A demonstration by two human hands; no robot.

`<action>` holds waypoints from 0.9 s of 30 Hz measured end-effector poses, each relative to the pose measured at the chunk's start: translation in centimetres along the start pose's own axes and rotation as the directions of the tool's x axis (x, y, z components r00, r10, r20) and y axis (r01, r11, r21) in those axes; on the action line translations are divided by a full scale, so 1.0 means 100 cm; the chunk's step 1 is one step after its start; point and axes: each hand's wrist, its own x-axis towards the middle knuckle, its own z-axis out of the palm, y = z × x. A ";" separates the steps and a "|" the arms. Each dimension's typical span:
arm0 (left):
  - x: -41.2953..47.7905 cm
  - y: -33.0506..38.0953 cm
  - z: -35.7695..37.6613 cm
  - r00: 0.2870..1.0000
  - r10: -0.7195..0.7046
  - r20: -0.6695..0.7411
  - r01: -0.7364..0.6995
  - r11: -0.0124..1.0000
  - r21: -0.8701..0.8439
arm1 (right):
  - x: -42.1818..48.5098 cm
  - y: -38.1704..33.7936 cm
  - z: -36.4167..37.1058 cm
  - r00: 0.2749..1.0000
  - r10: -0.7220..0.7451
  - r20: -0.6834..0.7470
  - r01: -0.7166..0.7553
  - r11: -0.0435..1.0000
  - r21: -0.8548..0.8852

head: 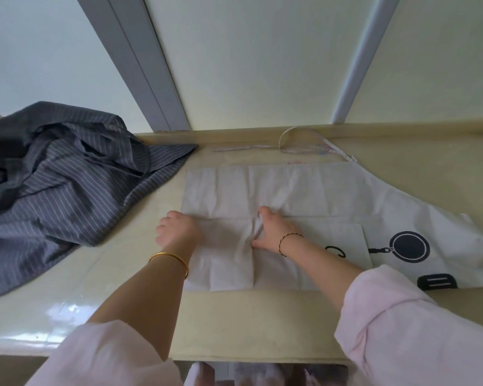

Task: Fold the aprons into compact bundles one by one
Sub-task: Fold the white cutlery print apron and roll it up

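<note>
The white apron [290,190] is lying spread across the middle of the cream table [234,324], inside face up over its left part, pale and creased with fold lines running both ways. Its right part is showing a dark print: a round pan shape with a short handle, and a black barred mark near the lower edge. A flap is lying folded over along the near side, its corner sitting just left of the pan print. The thin neck strap [296,142] is looping at the far edge of the table, against the raised back ledge.

The left hand [176,228] is resting at the apron's left edge, fingers curled down; whether it is actually pinching cloth, I cannot tell. The right hand [273,231] is pressing on the middle of the apron, fingers bent and bunching a little fabric under them, wrinkles fanning out from the fingertips.

A dark striped apron [67,185] is heaped at the left, one corner reaching toward the white apron's far left corner but staying apart from it. Bare table is showing along the near edge, in front of the white apron, and at the far right.
</note>
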 end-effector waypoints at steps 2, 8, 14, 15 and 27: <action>0.001 -0.001 -0.001 1.000 -0.003 0.016 0.003 1.000 0.005 | 0.000 0.000 0.000 1.000 0.008 0.003 -0.008 1.000 0.005; 0.001 -0.005 0.003 0.998 0.006 0.057 0.002 0.991 -0.133 | 0.001 -0.002 0.000 1.000 0.026 0.010 -0.026 1.000 0.007; 0.003 -0.012 -0.003 0.987 0.163 0.012 -0.160 0.978 -0.133 | 0.000 -0.002 0.000 0.999 0.039 0.016 -0.039 0.999 0.005; 0.003 -0.013 -0.004 0.982 0.187 -0.001 -0.186 0.976 -0.115 | 0.000 -0.002 0.000 0.999 0.043 0.015 -0.043 0.999 0.007; 0.005 -0.014 -0.001 0.963 0.268 0.038 -0.270 0.956 0.113 | 0.003 -0.003 0.001 0.998 0.050 0.031 -0.050 0.999 -0.002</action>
